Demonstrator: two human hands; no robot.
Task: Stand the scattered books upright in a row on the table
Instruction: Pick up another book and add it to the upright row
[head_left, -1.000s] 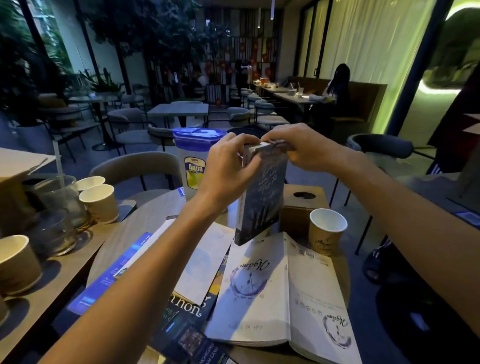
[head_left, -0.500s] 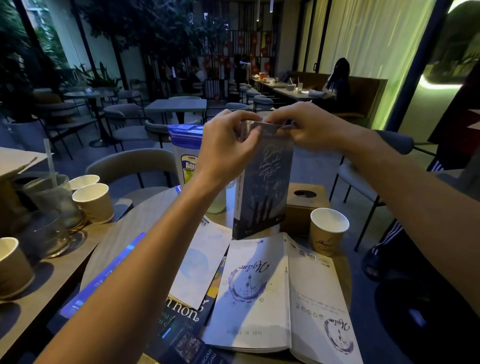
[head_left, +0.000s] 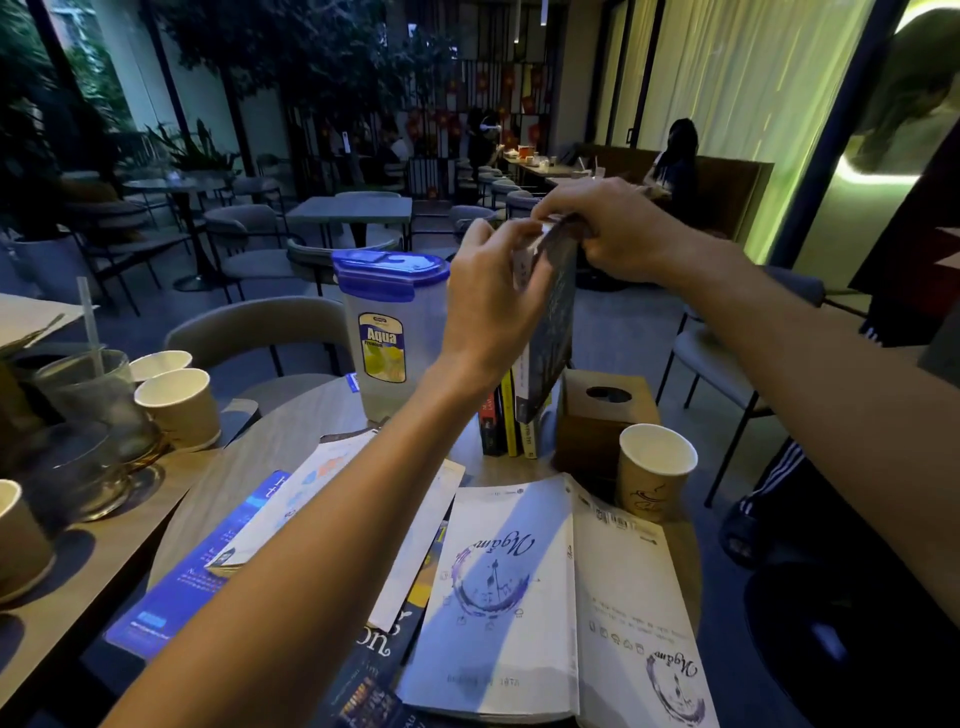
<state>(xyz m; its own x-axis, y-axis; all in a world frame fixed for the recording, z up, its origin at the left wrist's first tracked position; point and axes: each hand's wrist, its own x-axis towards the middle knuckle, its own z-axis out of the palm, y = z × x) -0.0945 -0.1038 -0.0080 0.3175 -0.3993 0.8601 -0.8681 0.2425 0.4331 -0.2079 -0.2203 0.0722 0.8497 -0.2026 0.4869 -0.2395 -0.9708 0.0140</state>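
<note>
Presently both my hands are closed on the top edge of the dark book (head_left: 551, 332): my left hand (head_left: 491, 312) pinches the near corner, my right hand (head_left: 608, 228) the far corner. It hangs tilted, lower corner just above the standing books (head_left: 506, 421), which already form a short row between the water jug (head_left: 389, 332) and the wooden tissue box (head_left: 602, 415). Whether its bottom edge touches anything yet, I cannot tell. Risks, as I judge them: the row is short, and a slanted entry could push those spines over toward the jug. The slot beside the tissue box looks narrow, so the cover could snag on the box's edge and buckle. My grip is at the top only, so the lower end is free to swing. A paper cup (head_left: 655, 470) stands just beside the box and could be knocked by my right forearm. Several books remain flat on the worktop (head_left: 291, 431), including the open white book (head_left: 524, 587) nearest me.
</note>
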